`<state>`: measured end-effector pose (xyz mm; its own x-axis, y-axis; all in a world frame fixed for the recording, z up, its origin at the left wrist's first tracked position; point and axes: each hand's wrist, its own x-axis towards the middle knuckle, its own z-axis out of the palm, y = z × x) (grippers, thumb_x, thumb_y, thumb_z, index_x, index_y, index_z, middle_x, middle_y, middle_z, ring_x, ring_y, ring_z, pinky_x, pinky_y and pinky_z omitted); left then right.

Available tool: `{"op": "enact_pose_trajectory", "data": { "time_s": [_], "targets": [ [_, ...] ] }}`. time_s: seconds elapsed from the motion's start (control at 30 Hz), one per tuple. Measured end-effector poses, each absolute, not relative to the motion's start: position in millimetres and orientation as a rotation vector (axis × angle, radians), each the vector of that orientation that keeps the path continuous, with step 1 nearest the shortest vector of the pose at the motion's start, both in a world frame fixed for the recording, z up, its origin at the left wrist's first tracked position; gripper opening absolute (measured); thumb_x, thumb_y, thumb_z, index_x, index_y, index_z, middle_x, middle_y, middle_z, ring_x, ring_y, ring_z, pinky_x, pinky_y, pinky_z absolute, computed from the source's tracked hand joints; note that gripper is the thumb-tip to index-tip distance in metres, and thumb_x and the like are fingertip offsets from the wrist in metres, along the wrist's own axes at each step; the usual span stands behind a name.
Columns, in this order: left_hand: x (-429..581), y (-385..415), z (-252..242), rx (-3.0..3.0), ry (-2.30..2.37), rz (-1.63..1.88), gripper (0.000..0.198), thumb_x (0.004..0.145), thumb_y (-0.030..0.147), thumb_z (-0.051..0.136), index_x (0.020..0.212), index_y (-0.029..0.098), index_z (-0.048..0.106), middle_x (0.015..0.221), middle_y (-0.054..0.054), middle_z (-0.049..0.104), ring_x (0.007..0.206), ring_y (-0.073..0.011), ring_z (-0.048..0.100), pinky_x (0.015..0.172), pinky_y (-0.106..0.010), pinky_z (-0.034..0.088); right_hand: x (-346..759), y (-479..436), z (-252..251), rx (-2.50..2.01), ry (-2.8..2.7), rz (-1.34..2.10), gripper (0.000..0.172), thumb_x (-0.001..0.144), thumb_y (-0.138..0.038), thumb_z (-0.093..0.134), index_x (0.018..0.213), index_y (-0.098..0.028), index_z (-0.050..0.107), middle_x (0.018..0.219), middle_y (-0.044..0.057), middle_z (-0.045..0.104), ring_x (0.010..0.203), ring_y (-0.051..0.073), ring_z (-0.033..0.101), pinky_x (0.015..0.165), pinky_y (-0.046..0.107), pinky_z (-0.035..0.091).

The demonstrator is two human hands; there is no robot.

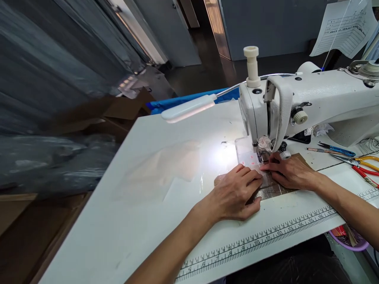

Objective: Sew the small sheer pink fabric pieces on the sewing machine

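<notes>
My left hand (237, 191) lies flat, fingers together, on a small clear piece with pink marks (251, 161) and a brown sheet under it (274, 191). My right hand (288, 171) presses the same piece from the right, its fingertips just below the presser foot (263, 157) of the white sewing machine (310, 106). Both hands rest on the work in front of the needle. I cannot see whether anything is pinched between the fingers.
A white lamp bar (189, 108) on a flexible neck lights the white table (133, 197). A printed ruler (266, 236) runs along the near edge. Scissors and snips (359, 163) lie at the right. Cardboard boxes (118, 114) stand beyond the left edge.
</notes>
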<state>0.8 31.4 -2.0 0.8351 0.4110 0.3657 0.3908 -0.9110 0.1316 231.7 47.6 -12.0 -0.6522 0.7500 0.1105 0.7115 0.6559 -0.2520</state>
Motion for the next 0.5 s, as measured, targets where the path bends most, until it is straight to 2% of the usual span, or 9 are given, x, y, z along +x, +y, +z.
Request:
{"op": "enact_pose_trajectory", "data": {
  "time_s": [0.3,0.5],
  "targets": [
    [-0.8,32.2,-7.6,2.999,0.74,0.586,0.03,0.085,0.028,0.05,0.105,0.011,0.063,0.101,-0.013,0.067,0.083,-0.0243,0.06,0.075,-0.04,0.05,230.3,44.2,-10.7,-1.092,-2.655,0.248,0.037,0.1,-0.027,0.038,0.125,-0.022,0.065,0.113,0.011,0.062,0.082,0.02,0.059,0.066,0.03,0.05],
    [-2.1,34.8,-10.6,2.968,0.766,0.579,0.037,0.084,0.028,0.054,0.114,0.008,0.061,0.103,-0.015,0.066,0.088,-0.0259,0.061,0.078,-0.042,0.051,228.3,44.5,-12.7,-1.154,-2.646,0.241,0.036,0.1,-0.028,0.041,0.127,-0.022,0.064,0.111,0.012,0.062,0.079,0.019,0.06,0.066,0.03,0.051]
  ]
}}
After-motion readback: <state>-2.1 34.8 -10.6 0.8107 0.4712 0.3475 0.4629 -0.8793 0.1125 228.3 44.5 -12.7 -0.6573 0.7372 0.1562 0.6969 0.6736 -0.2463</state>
